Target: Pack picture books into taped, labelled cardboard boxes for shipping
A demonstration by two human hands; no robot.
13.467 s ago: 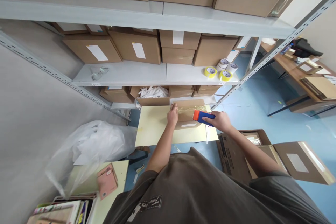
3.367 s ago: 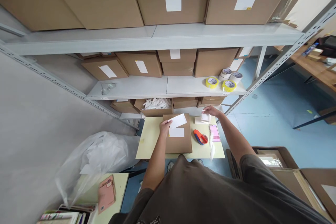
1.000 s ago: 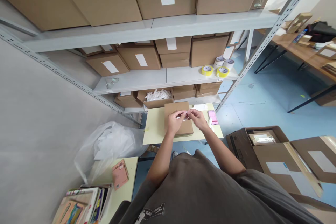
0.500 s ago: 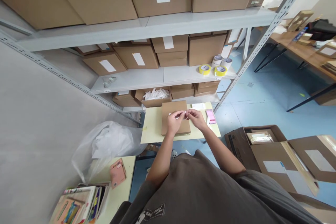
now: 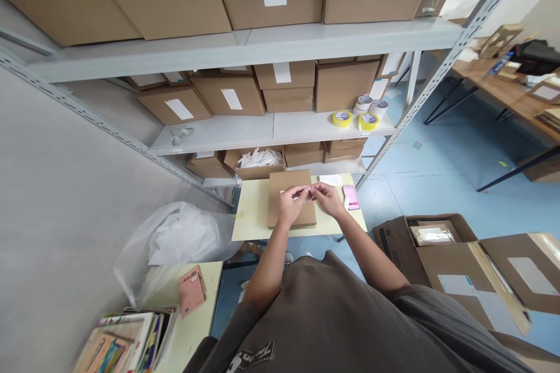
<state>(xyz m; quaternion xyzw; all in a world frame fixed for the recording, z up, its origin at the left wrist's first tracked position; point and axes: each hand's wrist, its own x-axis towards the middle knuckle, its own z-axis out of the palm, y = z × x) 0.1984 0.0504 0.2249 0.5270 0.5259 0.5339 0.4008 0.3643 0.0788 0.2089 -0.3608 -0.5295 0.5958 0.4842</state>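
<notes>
A flat brown cardboard box [image 5: 280, 210] lies on a small pale yellow table [image 5: 251, 213] in front of me. My left hand [image 5: 291, 205] and my right hand [image 5: 327, 198] meet above the box, fingertips pinched together on a small white paper label [image 5: 306, 191]. How much of the label each hand holds is hard to see. A pink item [image 5: 350, 198] lies on the table just right of my right hand, and a white sheet [image 5: 330, 179] lies at the table's far edge.
Grey metal shelving [image 5: 271, 128] with brown boxes and tape rolls [image 5: 356, 115] stands behind the table. A clear plastic bag [image 5: 175, 242] sits left. Open cartons [image 5: 441, 250] lie on the blue floor at right. A second table [image 5: 188, 326] with books and a pink wallet is near left.
Long ago my right hand ran a tape dispenser over the box. Later both hands handled white labels. Over the last second the hands stay pinched together above the box; only the view shifts slightly.
</notes>
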